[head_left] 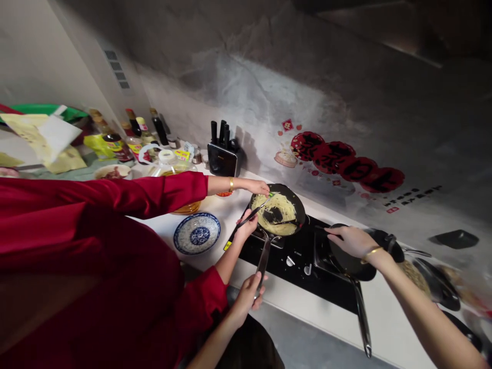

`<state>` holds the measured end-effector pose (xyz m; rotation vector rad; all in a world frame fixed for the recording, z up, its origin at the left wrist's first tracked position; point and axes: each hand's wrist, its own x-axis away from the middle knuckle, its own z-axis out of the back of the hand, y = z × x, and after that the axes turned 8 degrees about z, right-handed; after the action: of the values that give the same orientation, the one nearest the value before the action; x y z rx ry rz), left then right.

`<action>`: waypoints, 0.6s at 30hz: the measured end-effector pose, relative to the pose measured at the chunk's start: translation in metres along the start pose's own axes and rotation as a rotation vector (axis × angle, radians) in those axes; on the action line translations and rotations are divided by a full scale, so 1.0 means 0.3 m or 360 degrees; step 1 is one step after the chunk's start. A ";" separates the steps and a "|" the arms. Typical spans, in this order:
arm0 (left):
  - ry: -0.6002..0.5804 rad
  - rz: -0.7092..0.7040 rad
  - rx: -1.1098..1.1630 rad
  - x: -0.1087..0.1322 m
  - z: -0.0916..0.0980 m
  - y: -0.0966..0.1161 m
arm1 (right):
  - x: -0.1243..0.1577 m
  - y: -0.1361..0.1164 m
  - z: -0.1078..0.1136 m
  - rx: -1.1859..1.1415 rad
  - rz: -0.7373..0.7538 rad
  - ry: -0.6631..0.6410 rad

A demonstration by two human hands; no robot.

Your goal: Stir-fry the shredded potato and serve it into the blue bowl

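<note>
My left hand (249, 296) is wrapped round the long metal handle (263, 260) of a dark frying pan (300, 201). Pale shredded food (282, 207) lies in that pan, with a dark utensil (286, 223) resting in it. My right hand (351, 241), a gold bangle at its wrist, is closed over the second burner and pinches a thin dark handle (322, 230); whether this joins the utensil in the pan I cannot tell. A co-worker's hand (257, 186) holds something green over the food. Their other hand (248, 225) grips a black-handled, blade-like tool (253, 212).
A second pan (351, 261) sits on the hob's (298, 264) right side, its handle sticking out frontward. Left of the hob stand a blue-and-white plate (197, 233), a knife block (223, 159), an oil jug (169, 161) and several sauce bottles (159, 128). The co-worker's red sleeves (169, 192) cross from the left.
</note>
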<state>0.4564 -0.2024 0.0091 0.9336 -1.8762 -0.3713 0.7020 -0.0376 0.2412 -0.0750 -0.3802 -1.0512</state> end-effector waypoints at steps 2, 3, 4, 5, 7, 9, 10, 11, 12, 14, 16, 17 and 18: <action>-0.0004 0.0015 0.0015 0.001 -0.001 -0.001 | 0.024 0.012 0.011 0.0018 0.0029 -0.0059; -0.0003 0.0022 0.0020 0.004 -0.001 0.001 | 0.018 0.003 0.004 0.0023 0.0032 -0.0088; -0.0003 0.0025 0.0023 0.007 -0.002 0.003 | 0.000 -0.013 -0.010 0.0023 0.0010 -0.0101; 0.0000 0.0030 0.0024 0.010 -0.003 0.007 | -0.028 -0.034 -0.030 0.0019 -0.0037 -0.0089; 0.0008 0.0043 0.0019 0.017 -0.004 0.015 | -0.103 -0.081 -0.073 0.0004 -0.0186 0.0003; 0.0020 0.0062 0.0004 0.021 -0.005 0.022 | -0.189 -0.121 -0.109 -0.0011 -0.0301 0.0095; 0.0029 0.0064 -0.0006 0.022 -0.006 0.024 | -0.230 -0.138 -0.121 -0.0016 -0.0325 0.0121; 0.0034 0.0060 -0.0017 0.023 -0.006 0.025 | -0.266 -0.151 -0.129 -0.0021 -0.0326 0.0138; 0.0038 0.0051 -0.0025 0.023 -0.006 0.026 | -0.293 -0.161 -0.132 -0.0026 -0.0313 0.0146; 0.0047 0.0033 -0.0029 0.023 -0.006 0.028 | -0.312 -0.170 -0.129 -0.0043 -0.0259 0.0134; 0.0045 0.0045 -0.0018 0.023 -0.006 0.030 | -0.276 -0.160 -0.111 -0.0063 -0.0199 0.0103; 0.0042 0.0056 -0.0012 0.024 -0.006 0.032 | -0.239 -0.149 -0.097 -0.0054 -0.0171 0.0082; 0.0036 0.0065 -0.0010 0.024 -0.007 0.034 | -0.195 -0.135 -0.080 -0.0026 -0.0143 0.0062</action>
<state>0.4519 -0.2008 0.0207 0.8905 -1.8697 -0.3406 0.6483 -0.0149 0.1942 -0.0526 -0.3423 -1.1429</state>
